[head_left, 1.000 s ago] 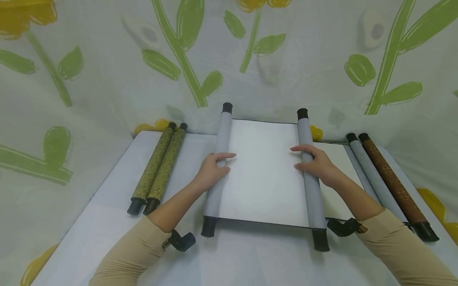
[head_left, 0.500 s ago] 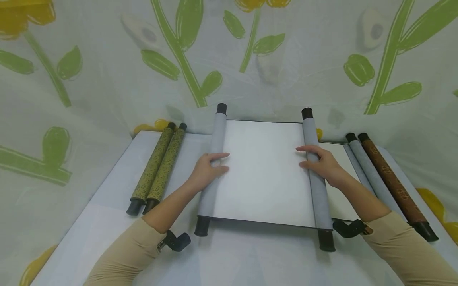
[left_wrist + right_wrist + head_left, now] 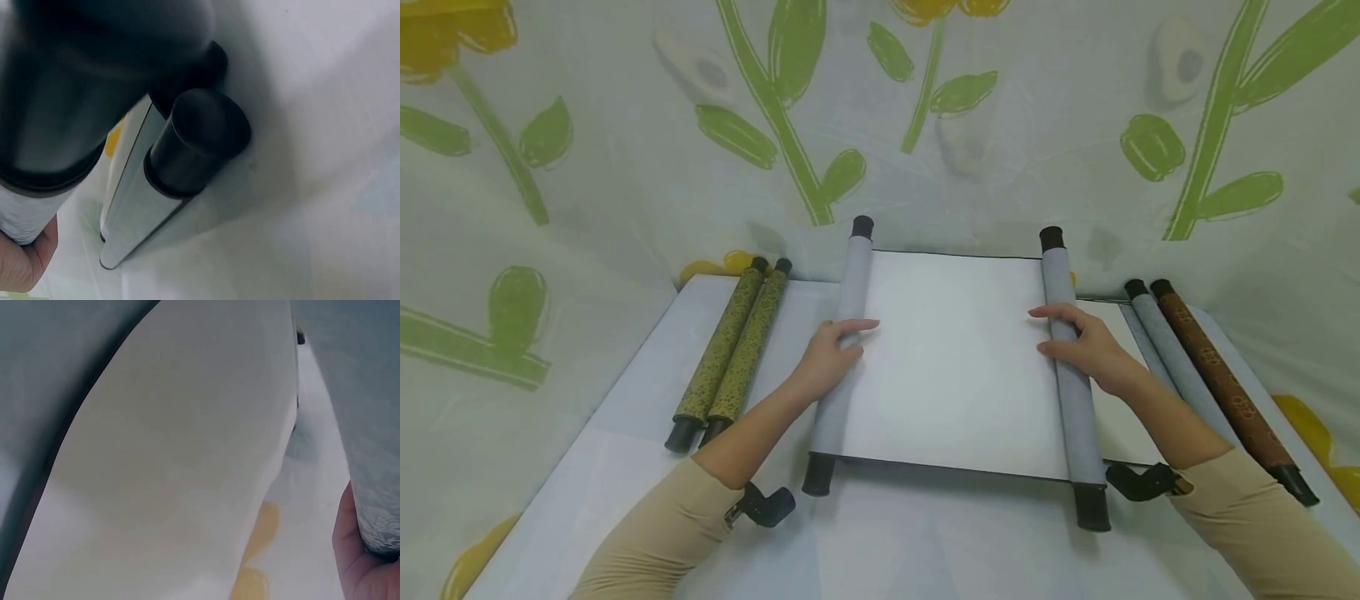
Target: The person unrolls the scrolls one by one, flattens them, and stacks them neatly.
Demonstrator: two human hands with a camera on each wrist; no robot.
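Note:
A hanging scroll with grey-blue rolls and black end knobs is partly unrolled in the head view, its blank white paper (image 3: 958, 375) spread between the two rolls. My left hand (image 3: 824, 362) grips the left roll (image 3: 832, 421), thumb and index finger on its inner side. Around the right roll (image 3: 1081, 429) curl the fingers of my right hand (image 3: 1096, 348). In the left wrist view a large black knob (image 3: 56, 119) hides much of the hand (image 3: 22, 262). Only part of the right hand (image 3: 369, 569) shows beside a roll (image 3: 369, 425) in the right wrist view.
Two green-patterned rolls (image 3: 722, 350) lie side by side on the left of the white table (image 3: 925, 550). To the right are a cream sheet (image 3: 1120, 392), a grey roll (image 3: 1187, 367) and a brown patterned roll (image 3: 1225, 383). Behind hangs a flower-printed cloth (image 3: 1037, 167).
Both hands have moved apart, the left one leftward and the right one rightward, with the rolls in them. A wider stretch of white paper now shows between the rolls.

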